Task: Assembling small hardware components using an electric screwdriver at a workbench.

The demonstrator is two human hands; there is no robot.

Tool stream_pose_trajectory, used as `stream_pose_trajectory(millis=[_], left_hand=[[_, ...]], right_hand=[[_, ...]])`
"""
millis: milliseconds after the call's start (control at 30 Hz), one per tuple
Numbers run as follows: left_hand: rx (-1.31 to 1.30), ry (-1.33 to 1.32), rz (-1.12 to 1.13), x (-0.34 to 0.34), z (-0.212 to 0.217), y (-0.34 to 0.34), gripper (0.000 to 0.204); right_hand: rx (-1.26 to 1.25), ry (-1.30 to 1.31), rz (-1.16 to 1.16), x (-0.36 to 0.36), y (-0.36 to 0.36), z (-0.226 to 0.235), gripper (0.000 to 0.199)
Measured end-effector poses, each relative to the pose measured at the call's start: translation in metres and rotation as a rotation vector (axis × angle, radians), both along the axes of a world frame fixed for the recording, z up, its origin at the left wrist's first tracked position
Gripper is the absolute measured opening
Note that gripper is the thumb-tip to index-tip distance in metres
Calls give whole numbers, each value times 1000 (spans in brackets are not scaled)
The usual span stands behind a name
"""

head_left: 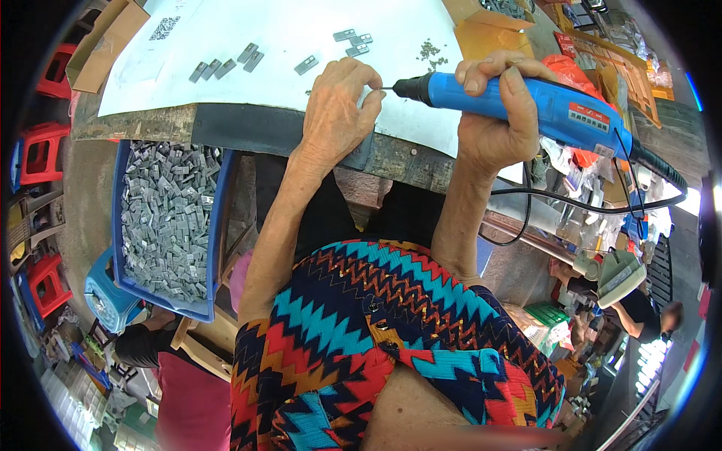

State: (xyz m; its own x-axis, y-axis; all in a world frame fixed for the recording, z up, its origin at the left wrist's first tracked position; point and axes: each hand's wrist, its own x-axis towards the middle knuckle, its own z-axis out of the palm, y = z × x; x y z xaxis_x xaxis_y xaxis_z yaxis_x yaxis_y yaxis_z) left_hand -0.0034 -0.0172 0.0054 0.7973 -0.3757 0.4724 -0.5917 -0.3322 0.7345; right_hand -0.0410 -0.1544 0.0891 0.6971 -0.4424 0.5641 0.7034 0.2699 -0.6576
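Observation:
My right hand (500, 113) is wrapped around a blue electric screwdriver (556, 109), held nearly level with its thin bit pointing left. The bit's tip reaches the fingertips of my left hand (342, 105), which is closed in a pinch over the table edge. Whatever those fingers hold is hidden from this view. Beyond my left hand lies a single small grey rectangular piece (306, 65), with a small group of like pieces (359, 50) farther right. Several more grey pieces (224, 68) rest to the left. A scatter of tiny screws (431, 55) lies beyond the screwdriver's nose.
White paper (165, 75) covers the worktable. Below its left edge stands a blue bin (119, 255) filled with grey pieces. Cardboard boxes (105, 45) flank the work area. The screwdriver's black cable (587, 207) loops on the right. Other people sit at lower left and right.

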Motion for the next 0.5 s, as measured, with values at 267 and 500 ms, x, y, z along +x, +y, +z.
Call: stream_pose_trajectory(millis=[267,500], left_hand=[[14,-15,10,-1,-1,0,11],[22,-27,20,-1,-1,0,11]], right_hand=[[6,15,15,2,1,-3,17],[-4,10,3,2,0,-4,14]])
